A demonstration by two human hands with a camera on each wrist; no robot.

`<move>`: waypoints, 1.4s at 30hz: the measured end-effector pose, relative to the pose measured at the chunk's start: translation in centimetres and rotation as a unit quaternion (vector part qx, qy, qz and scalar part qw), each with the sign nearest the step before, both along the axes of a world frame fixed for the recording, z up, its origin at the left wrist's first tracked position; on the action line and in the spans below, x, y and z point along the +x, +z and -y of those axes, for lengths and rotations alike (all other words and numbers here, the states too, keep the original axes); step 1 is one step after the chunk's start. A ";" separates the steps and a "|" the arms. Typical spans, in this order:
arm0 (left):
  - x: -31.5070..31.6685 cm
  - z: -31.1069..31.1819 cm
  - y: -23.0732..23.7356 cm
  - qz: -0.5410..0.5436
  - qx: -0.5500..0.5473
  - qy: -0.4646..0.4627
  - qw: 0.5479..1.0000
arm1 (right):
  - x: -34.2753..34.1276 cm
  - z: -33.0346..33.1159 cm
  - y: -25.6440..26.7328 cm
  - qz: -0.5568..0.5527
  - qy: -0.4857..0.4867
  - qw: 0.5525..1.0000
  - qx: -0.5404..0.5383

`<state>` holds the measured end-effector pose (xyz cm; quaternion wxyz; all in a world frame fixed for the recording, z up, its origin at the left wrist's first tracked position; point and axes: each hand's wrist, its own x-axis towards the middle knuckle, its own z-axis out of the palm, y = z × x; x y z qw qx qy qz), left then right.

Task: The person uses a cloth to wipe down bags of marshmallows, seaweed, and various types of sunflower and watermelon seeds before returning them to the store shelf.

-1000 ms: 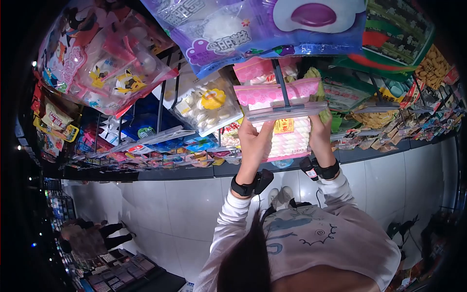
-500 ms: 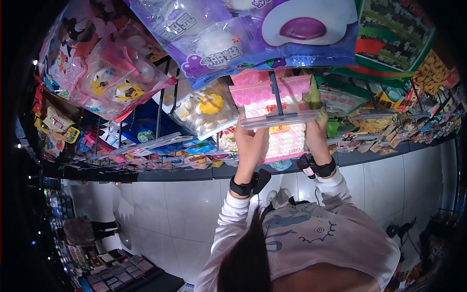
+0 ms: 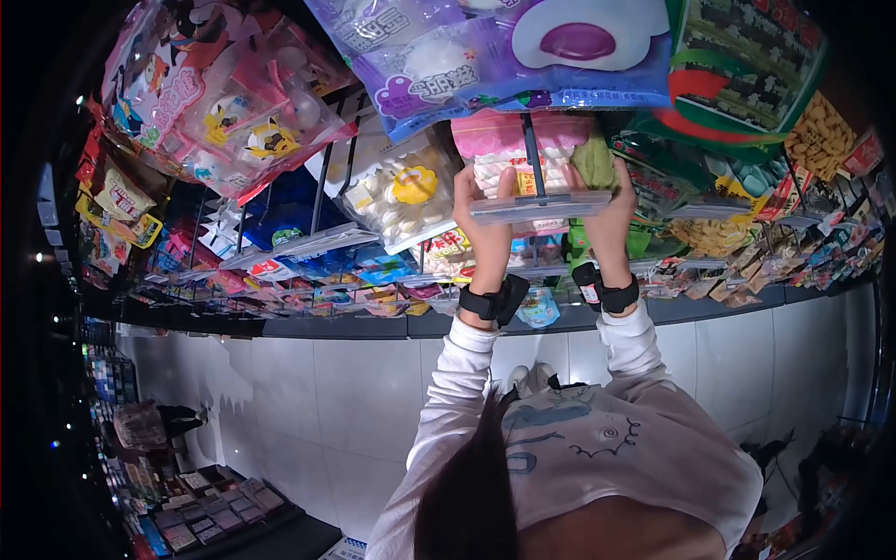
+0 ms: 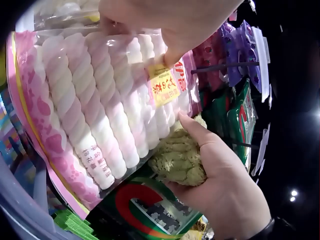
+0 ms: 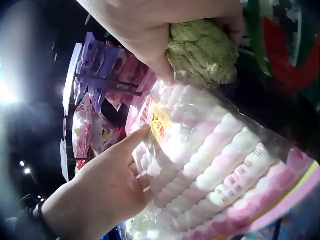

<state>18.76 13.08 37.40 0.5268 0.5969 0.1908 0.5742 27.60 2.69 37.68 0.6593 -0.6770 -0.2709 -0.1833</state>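
Both hands hold a clear bag of twisted pink-and-white marshmallows [image 3: 490, 168], one at each side. The bag has a pink patterned border and a yellow label [image 4: 164, 89]. My left hand [image 3: 485, 233] grips its left side, thumb on the front and fingers mostly hidden. On the opposite side, my right hand [image 3: 611, 219] lays its thumb on the bag's front. A lumpy green thing [image 5: 202, 55] sits between the right palm and the bag's edge. In the head view a metal hook [image 3: 532, 154] and its clear tag holder [image 3: 541, 207] stand between the hands, over the bag.
A large purple candy bag [image 3: 579, 56] hangs above. Left of the hands is a bag of white sweets [image 3: 397, 201]; a green bag [image 3: 747, 75] hangs at upper right. Several hooks with tag holders line the rack. Another person [image 3: 154, 425] is across the tiled floor.
Both hands have moved forward, deeper into the rack, carrying the marshmallow bag. Its lower part, earlier well below the tag holder, now sits higher and mostly behind it.
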 end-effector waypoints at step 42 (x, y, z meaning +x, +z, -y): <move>-17.0 -15.0 -6.3 -0.231 0.110 -0.093 0.962 | -11.7 -12.4 -9.0 -0.129 0.143 0.981 -0.002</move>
